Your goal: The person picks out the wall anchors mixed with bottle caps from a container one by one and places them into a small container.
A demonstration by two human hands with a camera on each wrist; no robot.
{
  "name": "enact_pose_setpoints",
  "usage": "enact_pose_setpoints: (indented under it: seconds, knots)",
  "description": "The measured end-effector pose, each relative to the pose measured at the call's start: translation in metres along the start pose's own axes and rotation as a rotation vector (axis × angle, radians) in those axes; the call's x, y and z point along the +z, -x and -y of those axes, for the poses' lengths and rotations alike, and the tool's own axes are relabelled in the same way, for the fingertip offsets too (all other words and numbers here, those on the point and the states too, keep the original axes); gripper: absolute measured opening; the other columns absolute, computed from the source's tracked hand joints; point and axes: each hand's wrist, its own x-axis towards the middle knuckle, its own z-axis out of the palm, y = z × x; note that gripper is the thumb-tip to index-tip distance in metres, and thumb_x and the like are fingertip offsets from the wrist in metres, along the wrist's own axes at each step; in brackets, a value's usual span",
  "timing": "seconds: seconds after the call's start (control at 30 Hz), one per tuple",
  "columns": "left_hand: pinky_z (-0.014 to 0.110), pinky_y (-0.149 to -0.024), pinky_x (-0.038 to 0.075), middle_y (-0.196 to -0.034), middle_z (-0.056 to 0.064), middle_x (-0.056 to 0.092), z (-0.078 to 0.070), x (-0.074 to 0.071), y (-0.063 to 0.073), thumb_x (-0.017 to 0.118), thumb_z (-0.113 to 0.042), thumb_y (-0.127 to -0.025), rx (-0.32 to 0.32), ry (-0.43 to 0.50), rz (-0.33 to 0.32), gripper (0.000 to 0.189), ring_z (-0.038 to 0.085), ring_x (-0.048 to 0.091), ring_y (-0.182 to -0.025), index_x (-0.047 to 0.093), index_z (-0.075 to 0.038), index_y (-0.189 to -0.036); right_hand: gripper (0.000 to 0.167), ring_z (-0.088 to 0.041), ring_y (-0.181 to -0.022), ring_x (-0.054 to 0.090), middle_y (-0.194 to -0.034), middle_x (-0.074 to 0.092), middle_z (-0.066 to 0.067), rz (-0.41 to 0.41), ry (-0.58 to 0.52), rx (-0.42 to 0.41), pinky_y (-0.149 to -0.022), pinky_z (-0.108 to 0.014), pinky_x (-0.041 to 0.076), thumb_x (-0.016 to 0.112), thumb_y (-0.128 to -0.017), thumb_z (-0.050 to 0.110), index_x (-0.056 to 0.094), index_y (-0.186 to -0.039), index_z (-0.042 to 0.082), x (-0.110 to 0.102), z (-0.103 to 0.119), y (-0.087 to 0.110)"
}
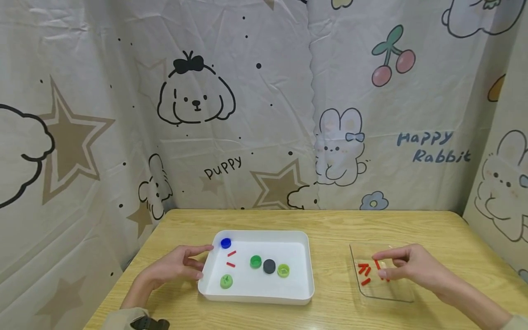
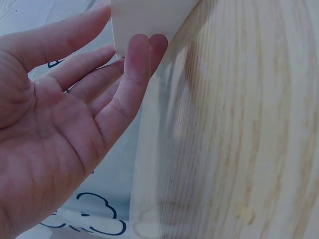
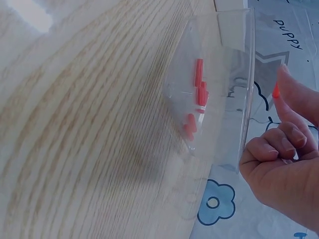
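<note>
On the table stands a white tray (image 1: 264, 295) with several bottle caps and two short red sticks in it. My left hand (image 1: 175, 266) touches the tray's left wall from outside, fingers extended, as the left wrist view (image 2: 75, 109) also shows. To the right, my right hand (image 1: 416, 266) pinches a short red stick (image 1: 377, 264) between thumb and index finger, above a clear plastic box (image 1: 385, 297). Several more red sticks (image 3: 200, 94) lie in that box. In the right wrist view the pinched stick is mostly hidden by the fingers.
Inside the tray, a blue cap (image 1: 225, 243) lies at the back left and a light green cap (image 1: 226, 281) at the front left. A green cap (image 1: 255, 261), a dark grey cap (image 1: 269, 266) and a yellow-green cap (image 1: 283, 270) sit mid-tray. A printed curtain (image 1: 272, 114) hangs behind.
</note>
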Motion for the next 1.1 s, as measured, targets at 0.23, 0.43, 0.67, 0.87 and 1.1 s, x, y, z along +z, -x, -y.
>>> enact_pose_setpoints:
  seconds: [0.23, 0.43, 0.67, 0.87, 1.1]
  knots:
    - [0.037, -0.097, 0.055, -0.164, 0.032, 0.03, 0.0, -0.003, 0.001, 0.075, 0.0, -0.089, 0.016, 0.01, 0.003, 0.081, 0.046, 0.058, -0.131, 0.035, 0.01, -0.158, 0.049, -0.015, -0.067, 0.034, -0.067, 0.022, 0.001, 0.032, 0.0, -0.074, -0.072, -0.036, 0.039, 0.085, -0.089, 0.016, 0.071, -0.13, -0.007, 0.001, 0.001, -0.003]
    - [0.035, -0.096, 0.055, -0.163, 0.033, 0.031, 0.0, -0.004, 0.001, 0.075, 0.001, -0.088, 0.018, 0.009, 0.005, 0.08, 0.045, 0.06, -0.129, 0.036, 0.011, -0.158, 0.048, -0.014, -0.061, 0.028, -0.065, 0.025, 0.002, -0.015, 0.063, -0.075, -0.068, -0.032, 0.039, 0.086, -0.086, 0.012, 0.072, -0.129, -0.006, 0.001, 0.005, -0.003]
    - [0.034, -0.095, 0.055, -0.163, 0.034, 0.031, 0.001, -0.004, 0.001, 0.075, 0.0, -0.089, 0.025, 0.009, 0.015, 0.08, 0.045, 0.06, -0.129, 0.035, 0.011, -0.157, 0.041, -0.014, -0.062, 0.028, -0.066, 0.025, 0.002, -0.059, 0.07, -0.08, -0.067, -0.033, 0.039, 0.083, -0.09, 0.014, 0.074, -0.125, -0.004, 0.0, 0.018, -0.004]
    - [0.038, -0.097, 0.055, -0.163, 0.033, 0.033, 0.002, -0.003, 0.0, 0.076, 0.0, -0.089, 0.005, 0.005, 0.003, 0.08, 0.043, 0.062, -0.127, 0.037, 0.009, -0.158, 0.032, -0.013, -0.06, 0.028, -0.065, 0.027, 0.003, -0.04, 0.055, -0.14, -0.059, -0.031, 0.033, 0.083, -0.09, 0.018, 0.079, -0.117, 0.002, 0.008, 0.043, -0.01]
    - [0.043, -0.1, 0.053, -0.16, 0.033, 0.037, 0.002, -0.001, -0.001, 0.076, -0.002, -0.089, -0.001, -0.014, -0.004, 0.08, 0.042, 0.063, -0.126, 0.039, 0.007, -0.158, 0.021, -0.012, -0.058, 0.034, -0.063, 0.038, 0.004, 0.024, 0.06, -0.26, -0.055, -0.027, 0.033, 0.085, -0.089, 0.016, 0.081, -0.107, 0.006, 0.034, 0.079, -0.028]
